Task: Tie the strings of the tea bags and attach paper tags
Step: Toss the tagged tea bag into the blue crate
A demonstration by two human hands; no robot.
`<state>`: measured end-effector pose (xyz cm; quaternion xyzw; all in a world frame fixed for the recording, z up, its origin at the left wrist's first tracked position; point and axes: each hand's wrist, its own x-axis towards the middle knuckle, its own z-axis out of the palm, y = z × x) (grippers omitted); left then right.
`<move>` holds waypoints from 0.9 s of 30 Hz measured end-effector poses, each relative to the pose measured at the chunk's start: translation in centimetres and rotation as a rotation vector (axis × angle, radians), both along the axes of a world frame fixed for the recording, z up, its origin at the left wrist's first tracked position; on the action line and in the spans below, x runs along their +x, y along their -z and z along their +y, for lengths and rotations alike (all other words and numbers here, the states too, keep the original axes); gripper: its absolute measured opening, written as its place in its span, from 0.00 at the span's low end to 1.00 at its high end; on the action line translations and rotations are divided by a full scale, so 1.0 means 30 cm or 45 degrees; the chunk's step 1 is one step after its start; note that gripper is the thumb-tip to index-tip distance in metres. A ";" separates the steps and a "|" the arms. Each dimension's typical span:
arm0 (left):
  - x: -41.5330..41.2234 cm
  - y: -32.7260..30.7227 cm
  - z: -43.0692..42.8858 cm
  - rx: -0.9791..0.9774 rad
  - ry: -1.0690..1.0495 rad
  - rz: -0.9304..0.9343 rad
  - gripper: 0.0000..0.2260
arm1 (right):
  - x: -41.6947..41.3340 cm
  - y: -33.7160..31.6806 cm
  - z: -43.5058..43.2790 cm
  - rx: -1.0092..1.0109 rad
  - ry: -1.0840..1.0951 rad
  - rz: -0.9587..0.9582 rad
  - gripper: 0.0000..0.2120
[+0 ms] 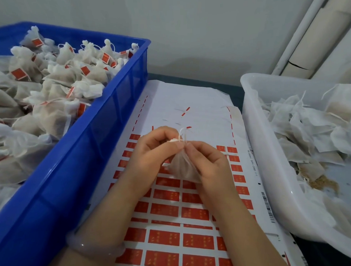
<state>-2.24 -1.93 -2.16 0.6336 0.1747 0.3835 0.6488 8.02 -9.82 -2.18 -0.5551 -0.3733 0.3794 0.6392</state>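
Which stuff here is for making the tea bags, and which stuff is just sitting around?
For the job:
left hand and right hand, pinching the tea bag at its strings
sheet of red tags
blue crate of tagged bags
white tub of untied bags

Just there:
bracelet
spilled tea crumbs
pipes

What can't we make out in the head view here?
- Knot on the tea bag: fingers of the left hand and right hand cover the neck; tied or not, unclear.
- Print on the red labels of the sticker sheet: too small and blurred.
- Blue bin: left part cut off by the frame edge.
- White bin: right part cut off; bags hide most of its floor.
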 end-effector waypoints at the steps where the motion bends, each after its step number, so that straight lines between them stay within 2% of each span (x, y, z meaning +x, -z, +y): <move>1: 0.000 -0.001 -0.001 0.006 0.012 0.005 0.06 | 0.005 -0.001 -0.002 0.008 -0.012 0.004 0.13; 6: -0.009 -0.009 0.001 -0.074 0.153 -0.044 0.05 | 0.020 -0.008 -0.002 0.029 -0.209 0.349 0.11; 8: -0.009 -0.007 0.002 -0.087 0.165 -0.049 0.07 | 0.022 -0.005 0.000 0.027 -0.219 0.372 0.11; 11: -0.009 -0.010 -0.002 -0.090 0.196 -0.059 0.05 | 0.026 -0.007 -0.002 0.041 -0.171 0.271 0.11; 14: -0.008 -0.009 -0.001 -0.095 0.174 -0.041 0.04 | 0.019 -0.016 -0.013 0.035 -0.121 -0.030 0.12; 17: -0.001 -0.006 -0.003 -0.058 0.034 0.001 0.02 | 0.000 -0.006 -0.011 0.017 -0.034 -0.191 0.09; 22: 0.013 0.001 -0.009 0.075 -0.247 0.121 0.06 | -0.029 0.015 -0.003 0.060 0.063 -0.473 0.07; 27: 0.007 -0.013 -0.006 0.090 -0.281 0.128 0.07 | -0.024 0.021 -0.001 0.073 0.083 -0.504 0.05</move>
